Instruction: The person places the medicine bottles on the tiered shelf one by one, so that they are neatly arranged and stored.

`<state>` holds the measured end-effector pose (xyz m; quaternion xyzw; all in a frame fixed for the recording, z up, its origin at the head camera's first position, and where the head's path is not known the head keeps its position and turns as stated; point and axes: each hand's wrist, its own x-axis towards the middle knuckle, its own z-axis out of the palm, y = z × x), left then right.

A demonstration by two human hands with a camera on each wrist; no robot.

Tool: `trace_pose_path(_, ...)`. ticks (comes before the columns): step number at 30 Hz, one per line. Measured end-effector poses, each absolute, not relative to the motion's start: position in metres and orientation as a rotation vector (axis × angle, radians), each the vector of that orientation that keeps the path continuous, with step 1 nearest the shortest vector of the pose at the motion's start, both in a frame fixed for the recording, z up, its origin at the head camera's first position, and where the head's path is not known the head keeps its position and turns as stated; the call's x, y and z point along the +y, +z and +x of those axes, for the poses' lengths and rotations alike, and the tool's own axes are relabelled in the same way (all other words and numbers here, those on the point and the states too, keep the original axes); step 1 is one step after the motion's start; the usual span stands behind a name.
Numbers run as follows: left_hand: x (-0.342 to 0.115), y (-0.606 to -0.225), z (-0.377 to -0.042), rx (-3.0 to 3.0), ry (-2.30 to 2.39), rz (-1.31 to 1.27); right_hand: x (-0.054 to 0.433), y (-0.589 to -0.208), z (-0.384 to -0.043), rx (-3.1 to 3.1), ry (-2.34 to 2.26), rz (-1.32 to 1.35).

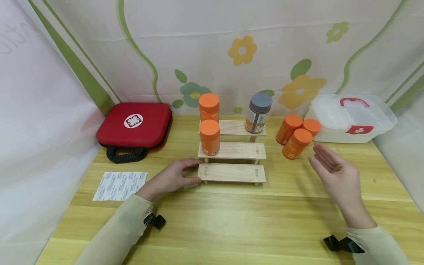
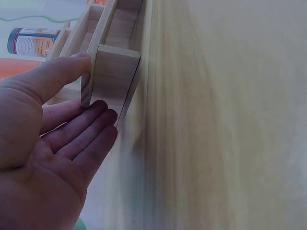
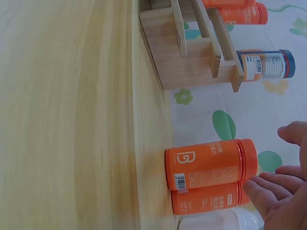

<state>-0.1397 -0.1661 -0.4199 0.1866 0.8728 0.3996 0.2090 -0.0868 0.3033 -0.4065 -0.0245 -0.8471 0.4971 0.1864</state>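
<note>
A three-step wooden display rack stands mid-table. My left hand holds the left end of its lowest step; the thumb is at one edge, the fingers at the other. One orange-capped bottle stands on the middle step's left, another behind it on the top step. A grey-capped bottle is on the top step's right. Right of the rack, three orange bottles cluster on the table. My right hand hovers beside them, fingers extended, holding nothing.
A red first-aid case with a black handle lies at the back left. In front of it is a printed white sheet. At the back right stands a translucent lidded box with a red handle. A flower-patterned cloth hangs behind.
</note>
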Motion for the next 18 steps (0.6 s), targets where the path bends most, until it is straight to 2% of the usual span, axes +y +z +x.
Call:
trace_pose_path(8, -0.166, -0.419, -0.139, 2.46, 1.119, 0.52, 0.314, -0.41, -0.096, -2.482, 1.39, -0.194)
trace_pose_path(18, -0.166, -0.42, -0.14, 2.458, 1.104, 0.528, 0.318, -0.417, -0.11, -2.5, 1.418, -0.175)
